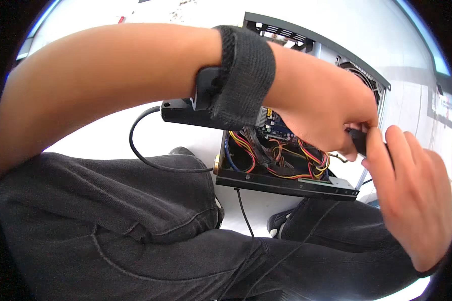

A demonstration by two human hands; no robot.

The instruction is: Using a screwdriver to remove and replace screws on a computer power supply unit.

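Observation:
An open black computer case (286,183) lies in front of me, with red, yellow and black wires (281,160) and a circuit board (281,123) inside. My left arm reaches across it from the left, a black knitted band round the wrist. Over the case's right side, my left hand (331,100) is closed on a small black part (357,140), whose kind I cannot make out. My right hand (412,185) meets it from the right, thumb and forefinger pinched on the same part. Fingers cover most of it.
A round fan (361,75) sits at the case's far right. Left of the case is a black box (186,114), partly behind my wristband, with a thick black cable (133,138) curving from it. Thin black cables (246,213) run over my dark trousers (135,226). The floor is white.

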